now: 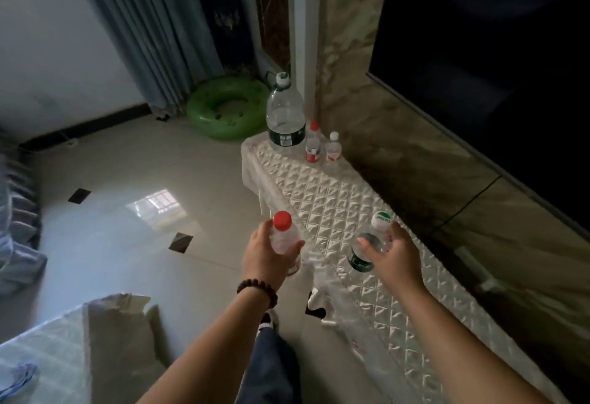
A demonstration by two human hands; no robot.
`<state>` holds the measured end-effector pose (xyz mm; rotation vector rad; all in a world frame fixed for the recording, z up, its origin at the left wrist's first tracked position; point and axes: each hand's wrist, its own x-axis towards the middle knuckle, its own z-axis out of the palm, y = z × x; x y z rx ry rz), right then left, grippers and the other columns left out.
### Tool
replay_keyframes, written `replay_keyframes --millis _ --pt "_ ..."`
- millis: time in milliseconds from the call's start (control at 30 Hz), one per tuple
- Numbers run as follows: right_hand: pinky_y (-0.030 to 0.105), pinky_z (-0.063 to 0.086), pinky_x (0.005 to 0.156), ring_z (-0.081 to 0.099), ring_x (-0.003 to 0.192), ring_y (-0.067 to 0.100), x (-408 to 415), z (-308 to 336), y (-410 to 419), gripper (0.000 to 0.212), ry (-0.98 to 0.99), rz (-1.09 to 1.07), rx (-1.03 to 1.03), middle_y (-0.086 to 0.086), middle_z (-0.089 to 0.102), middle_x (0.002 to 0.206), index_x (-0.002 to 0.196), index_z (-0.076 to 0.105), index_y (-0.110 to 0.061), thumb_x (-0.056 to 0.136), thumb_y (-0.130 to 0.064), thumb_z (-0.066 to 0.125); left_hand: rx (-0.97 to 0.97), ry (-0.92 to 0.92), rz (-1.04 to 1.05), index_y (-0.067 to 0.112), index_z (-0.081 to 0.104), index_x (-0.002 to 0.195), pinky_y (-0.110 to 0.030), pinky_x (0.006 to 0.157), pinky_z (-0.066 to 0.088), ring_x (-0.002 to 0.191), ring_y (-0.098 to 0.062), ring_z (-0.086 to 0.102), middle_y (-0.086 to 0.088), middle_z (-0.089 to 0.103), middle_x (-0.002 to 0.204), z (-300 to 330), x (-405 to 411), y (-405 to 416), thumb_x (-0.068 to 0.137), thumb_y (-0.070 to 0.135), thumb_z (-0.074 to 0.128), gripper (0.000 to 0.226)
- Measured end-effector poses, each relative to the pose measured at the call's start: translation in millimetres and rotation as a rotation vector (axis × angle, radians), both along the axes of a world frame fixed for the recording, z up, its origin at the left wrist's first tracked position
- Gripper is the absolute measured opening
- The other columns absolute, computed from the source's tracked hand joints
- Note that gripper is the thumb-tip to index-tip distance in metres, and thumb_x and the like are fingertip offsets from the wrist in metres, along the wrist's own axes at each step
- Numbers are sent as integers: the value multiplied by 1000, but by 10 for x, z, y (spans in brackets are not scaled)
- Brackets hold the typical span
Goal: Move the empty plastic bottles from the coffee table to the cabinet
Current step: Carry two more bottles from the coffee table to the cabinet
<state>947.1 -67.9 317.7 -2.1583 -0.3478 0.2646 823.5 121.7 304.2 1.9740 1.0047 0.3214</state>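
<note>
Two bottles are in hand in the head view, the only view given. The left hand (271, 250) has its fingers wrapped round a red-cap bottle (285, 237), held upright over the floor just beside the cabinet (335, 199) edge. The right hand (391, 252) grips a white-cap bottle (372, 245) with fingers curled round its body, above the quilted cover. Three bottles already stand at the far end: a big bottle (285, 116), a red-label one (313, 145) and a small one (333, 149), near each other.

Risks, as I judge them: the cover is bumpy and soft, so a light empty bottle set down on a ridge may tip and roll off (the left one is not over the top yet). Placing close to the far group could knock them over like skittles. Loose clear plastic (338, 295) at the cabinet edge might snag a wrist.
</note>
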Motion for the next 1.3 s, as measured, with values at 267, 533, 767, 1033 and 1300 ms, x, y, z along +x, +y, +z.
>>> replay_keyframes --millis 267,533,767,1033,1300 --pt "23 36 75 52 93 14 746 -151 973 35 18 -152 -79 -1 56 100 108 58 -15 81 -30 73 -27 64 -162 24 48 127 -41 90 50 102 -20 58 1 59 117 -240 1046 1092 70 50 75 68" --pt "25 37 79 54 98 16 1475 -400 1649 46 98 -273 -98 6 60 112 116 57 -14 80 -36 74 -56 116 -292 27 46 122 -34 85 50 98 -18 56 3 57 113 -396 1995 1811 70 46 77 62" --pt "35 46 90 55 113 25 2287 -916 1784 54 213 -387 -103 8 58 121 122 54 -13 79 -37 74 -84 153 -361 28 48 120 -38 90 49 104 -19 55 2 58 118 -965 2863 1874 70 43 78 61" --pt "28 41 84 57 111 24 3210 -1817 1920 55 188 -382 -145 10 60 120 122 54 -10 78 -36 75 -116 169 -382 26 46 121 -26 80 39 94 -11 46 5 51 112 -1807 3677 1706 72 34 79 60" --pt "26 38 89 53 119 24 3499 -2348 2071 64 176 -288 -173 10 55 130 130 47 -12 77 -34 76 -129 165 -351 23 46 121 -26 81 44 101 -16 55 1 56 118 -2298 3901 1597 70 33 80 63"
